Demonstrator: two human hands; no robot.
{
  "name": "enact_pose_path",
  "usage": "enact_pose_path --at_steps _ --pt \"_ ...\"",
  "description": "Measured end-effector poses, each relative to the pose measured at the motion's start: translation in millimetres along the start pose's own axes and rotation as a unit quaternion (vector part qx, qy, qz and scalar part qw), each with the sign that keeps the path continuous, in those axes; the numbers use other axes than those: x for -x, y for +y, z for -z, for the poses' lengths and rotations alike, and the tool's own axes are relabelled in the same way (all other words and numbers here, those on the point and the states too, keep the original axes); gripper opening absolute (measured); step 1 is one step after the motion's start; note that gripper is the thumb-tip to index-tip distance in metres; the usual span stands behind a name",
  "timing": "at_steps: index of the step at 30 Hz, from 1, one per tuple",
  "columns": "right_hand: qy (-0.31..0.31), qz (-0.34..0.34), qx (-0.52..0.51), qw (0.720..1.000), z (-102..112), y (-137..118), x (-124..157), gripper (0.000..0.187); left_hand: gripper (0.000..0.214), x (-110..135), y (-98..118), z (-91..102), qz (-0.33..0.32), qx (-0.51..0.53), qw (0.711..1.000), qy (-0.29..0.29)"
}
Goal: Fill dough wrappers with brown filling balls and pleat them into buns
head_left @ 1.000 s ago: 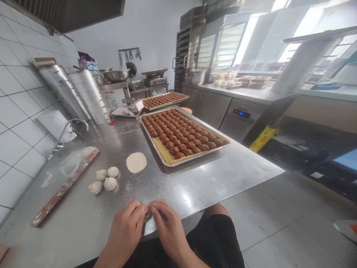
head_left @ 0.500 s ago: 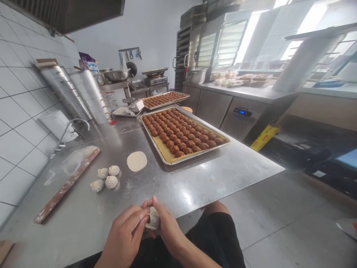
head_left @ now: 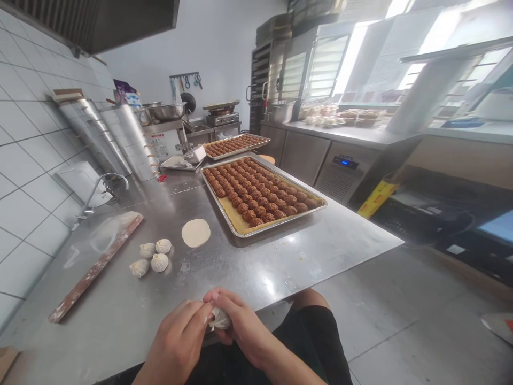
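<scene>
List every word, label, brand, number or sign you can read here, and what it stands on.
No text is legible.
Blue lit display on the steel counter unit: digits too blurred.
Notice with red print below the steel bowl: too small.
Purple and blue bag: print unreadable.
Yellow strip with reddish marks: unreadable.

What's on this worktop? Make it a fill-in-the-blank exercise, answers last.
Exactly ____ pleated buns sit on the worktop.
Trays holding brown balls number ____.
A dough disc lies between the buns and the nearer ____.
The left hand holds a dough piece together with the ____ hand.
Answers: four; two; tray; right.
</scene>
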State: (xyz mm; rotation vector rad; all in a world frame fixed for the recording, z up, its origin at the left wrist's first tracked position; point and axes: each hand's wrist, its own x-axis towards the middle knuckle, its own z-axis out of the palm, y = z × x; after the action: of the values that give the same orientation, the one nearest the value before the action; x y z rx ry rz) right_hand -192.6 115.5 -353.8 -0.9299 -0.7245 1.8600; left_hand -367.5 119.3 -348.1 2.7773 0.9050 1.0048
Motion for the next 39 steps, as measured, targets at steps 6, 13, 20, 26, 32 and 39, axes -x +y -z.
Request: enact_pose_path --at_steps 6,13,20,26,32,39 --pt "0.042 -0.019 0.053 0.998 -2 -1 -1 0.058 0.036 3 -1 -1.2 0.01 0.014 0.999 -0.031" --pt "-0.001 -0.015 0.023 1.0 -1 -5 2 0.044 0.039 5 -3 7.7 -0.026 -0.02 0.999 -0.003" --pt "-0.016 -0.014 0.076 0.997 0 -5 1 0.053 0.048 5 -1 14.0 -0.041 -0.054 0.996 -0.059" --pt "-0.022 -0.014 0.049 0.998 1 -3 1 0.049 0.033 8 -2 13.7 -0.064 -0.056 0.996 0.004" --pt "-0.041 -0.054 0.031 0.997 2 -7 2 0.056 0.041 8 -2 20.3 -0.081 -0.058 0.993 -0.064" --pt "-0.053 -0.036 0.036 0.997 -2 -6 3 0.057 0.032 5 -1 25.7 -0.093 -0.06 0.994 -0.002"
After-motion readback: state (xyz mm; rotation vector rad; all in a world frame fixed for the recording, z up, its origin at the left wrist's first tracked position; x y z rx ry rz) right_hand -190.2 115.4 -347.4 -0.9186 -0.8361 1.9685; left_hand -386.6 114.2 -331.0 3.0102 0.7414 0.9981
